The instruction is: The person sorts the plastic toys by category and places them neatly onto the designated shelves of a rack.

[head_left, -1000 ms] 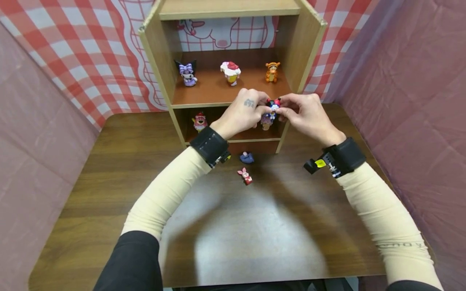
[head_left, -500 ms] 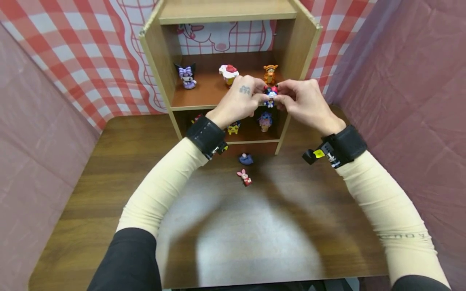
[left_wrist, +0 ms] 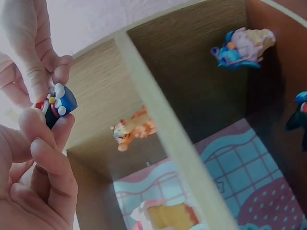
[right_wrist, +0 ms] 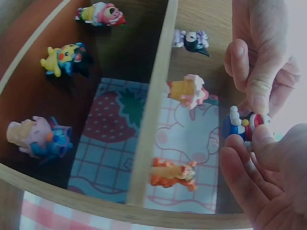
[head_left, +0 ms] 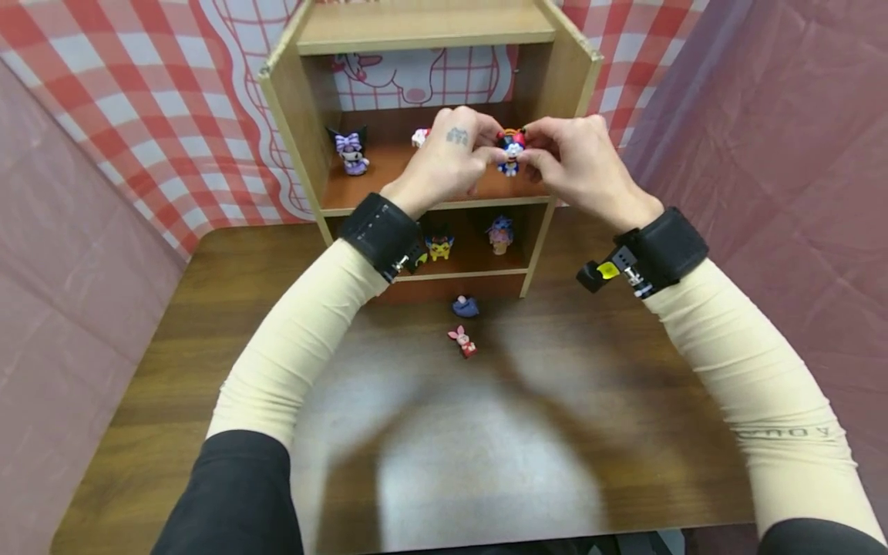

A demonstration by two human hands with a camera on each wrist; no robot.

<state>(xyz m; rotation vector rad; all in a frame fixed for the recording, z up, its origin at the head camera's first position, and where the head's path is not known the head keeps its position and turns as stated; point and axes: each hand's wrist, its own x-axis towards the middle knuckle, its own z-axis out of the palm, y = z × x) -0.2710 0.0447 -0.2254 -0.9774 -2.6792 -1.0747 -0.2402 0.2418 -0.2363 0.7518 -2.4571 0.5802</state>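
In the head view, a small red, black, white and blue figurine (head_left: pixel 511 150) is held in front of the shelf unit's middle compartment. My left hand (head_left: pixel 451 154) pinches its left side between thumb and fingers. From the other side, my right hand (head_left: pixel 583 166) pinches it too. The left wrist view shows the figurine's blue lower part (left_wrist: pixel 67 101) sticking out between the fingertips. Behind the hands, an orange tiger figurine (right_wrist: pixel 173 173) stands on the same level, mostly hidden in the head view. A white-topped cone figurine (right_wrist: pixel 187 91) is partly covered by my left hand.
A purple figurine with black ears (head_left: pixel 351 154) stands at left in the wooden shelf unit (head_left: pixel 423 204). Below are a yellow figurine (head_left: pixel 439 245), a blue and pink one (head_left: pixel 500 235) and a pink one (right_wrist: pixel 103 14). A blue piece (head_left: pixel 465 306) and a pink-eared figurine (head_left: pixel 462 341) lie on the table.
Both hands have risen together with the figurine, from in front of the lower compartment to the middle one. The tiger figurine is now mostly covered, and the yellow figurine below has come into sight.
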